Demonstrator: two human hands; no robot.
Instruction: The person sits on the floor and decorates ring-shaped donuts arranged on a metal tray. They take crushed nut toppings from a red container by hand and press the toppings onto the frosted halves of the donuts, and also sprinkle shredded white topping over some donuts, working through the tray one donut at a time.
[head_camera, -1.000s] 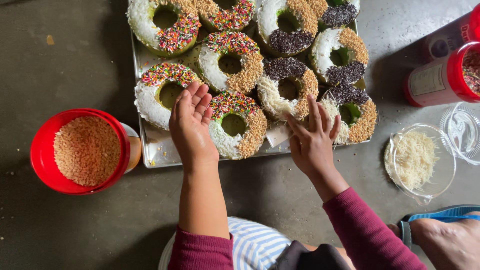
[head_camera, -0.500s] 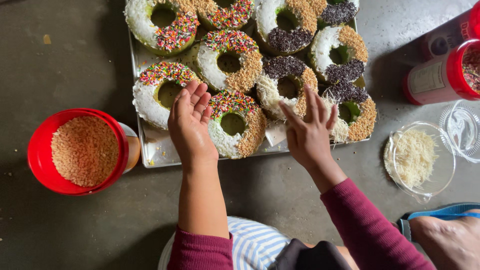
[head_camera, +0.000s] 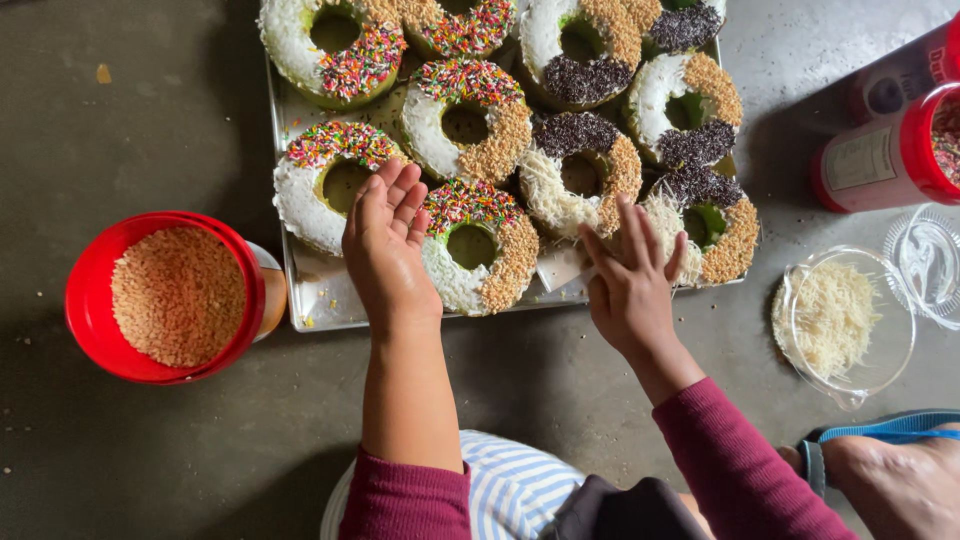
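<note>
Grey concrete floor fills the frame, a metal tray (head_camera: 310, 300) of topped doughnuts at upper centre. Left hand (head_camera: 385, 250) rests flat and open beside the sprinkle-and-crumb doughnut (head_camera: 475, 245); right hand (head_camera: 630, 285), fingers spread, holds nothing, touching the cheese-topped doughnut (head_camera: 700, 225).

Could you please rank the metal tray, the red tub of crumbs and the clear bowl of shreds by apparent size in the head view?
1. metal tray
2. red tub of crumbs
3. clear bowl of shreds, only slightly smaller

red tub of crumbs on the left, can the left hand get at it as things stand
Probably yes. The left hand rests empty over the tray's near-left corner, and the red tub stands open just beside that corner. Only bare floor and the tray edge lie between them, nothing blocking.
</note>
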